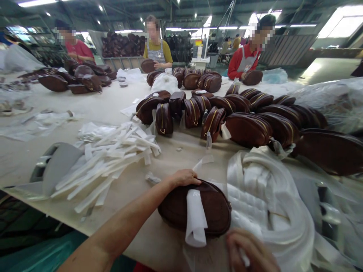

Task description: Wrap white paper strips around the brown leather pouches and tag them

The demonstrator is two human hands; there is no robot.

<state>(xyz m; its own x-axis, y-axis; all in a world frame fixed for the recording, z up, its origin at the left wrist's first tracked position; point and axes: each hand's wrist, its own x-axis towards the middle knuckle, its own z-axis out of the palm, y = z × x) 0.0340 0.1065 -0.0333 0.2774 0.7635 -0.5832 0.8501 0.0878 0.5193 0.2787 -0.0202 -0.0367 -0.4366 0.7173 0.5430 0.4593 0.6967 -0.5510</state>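
In front of me an oval dark brown leather bag [217, 207] stands on its edge on the table. My left hand [185, 177] reaches over its top edge and grips it, with the fingertips hidden behind. A white strip [195, 215], curled at its lower end, hangs down the bag's near face. Low on the right, my right hand [251, 249] is close to the bag's lower right end and slightly blurred. Its fingers are curled, and a small whitish bit shows between them; what it is I cannot make out.
Loose white strips [113, 166] lie in a heap on the left beside a grey tape dispenser [56, 166]. A coil of white material [295, 211] lies on the right. Rows of brown bags [246, 130] stand beyond. Several co-workers, one in a checked apron [155, 53], work across the table.
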